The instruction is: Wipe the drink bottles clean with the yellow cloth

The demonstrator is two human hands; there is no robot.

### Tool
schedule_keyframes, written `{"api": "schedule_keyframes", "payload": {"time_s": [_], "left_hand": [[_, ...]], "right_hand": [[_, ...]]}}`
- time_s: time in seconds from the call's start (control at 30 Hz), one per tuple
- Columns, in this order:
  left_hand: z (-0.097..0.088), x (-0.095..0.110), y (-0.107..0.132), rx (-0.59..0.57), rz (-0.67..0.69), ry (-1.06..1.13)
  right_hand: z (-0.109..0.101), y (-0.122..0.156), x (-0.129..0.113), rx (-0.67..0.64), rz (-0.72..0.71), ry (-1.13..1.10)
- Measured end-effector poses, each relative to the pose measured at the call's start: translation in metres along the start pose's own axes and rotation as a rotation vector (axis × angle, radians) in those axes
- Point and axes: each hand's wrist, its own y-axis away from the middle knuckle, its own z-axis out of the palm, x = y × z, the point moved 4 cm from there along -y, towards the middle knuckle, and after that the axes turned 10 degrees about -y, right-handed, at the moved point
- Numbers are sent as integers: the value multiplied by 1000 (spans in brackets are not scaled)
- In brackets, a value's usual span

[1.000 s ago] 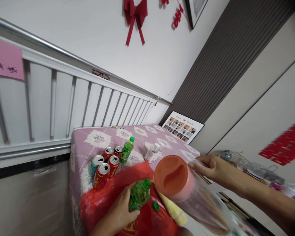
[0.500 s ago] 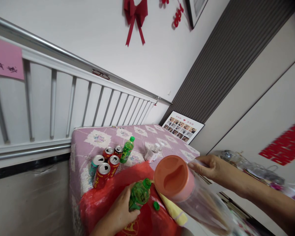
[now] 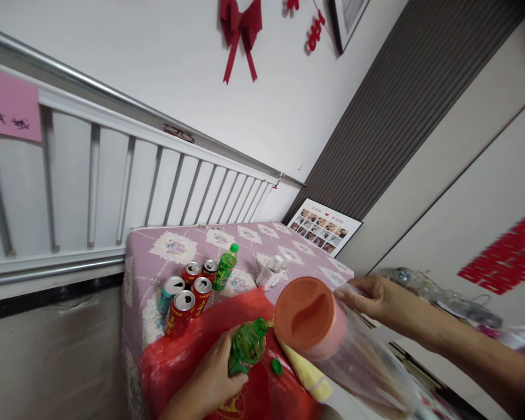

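My left hand [image 3: 210, 376] grips an uncapped green plastic bottle [image 3: 246, 348] standing on a red bag [image 3: 192, 350] at the table's near edge. Its small green cap [image 3: 276, 366] lies on the bag just right of it. My right hand [image 3: 378, 300] holds a large clear jar with an orange lid [image 3: 308, 318], tilted on its side with the lid facing me, just right of the green bottle. A yellow cloth [image 3: 308, 373] lies beneath the jar.
On the purple patterned tablecloth [image 3: 175, 248] stand several drink cans [image 3: 188, 291], another capped green bottle [image 3: 225, 268] and a small clear bottle [image 3: 269, 273] lying down. A white railing [image 3: 114, 181] runs behind; a photo board [image 3: 324, 226] leans against the striped wall.
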Motion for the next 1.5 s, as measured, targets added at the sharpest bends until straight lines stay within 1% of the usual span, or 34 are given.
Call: {"api": "schedule_keyframes", "payload": {"time_s": [0.23,0.43,0.57,1.07,1.5], "left_hand": [[0,-2,0,4,-8,6],[2,-5,-2,10,-4,15],[3,-6,-2,12,5,20],[3,-6,-1,7,-2,3],[0,1,0,-2,-1,5]], "right_hand": [[-1,-1,1,1,-5,27],[-2,-2,-3,10,-24,20],[-2,-3,-2,8,-3,18],[-3,-3,-3,-11,-7,-1],[-3,-2,-4,-13,21,14]]}}
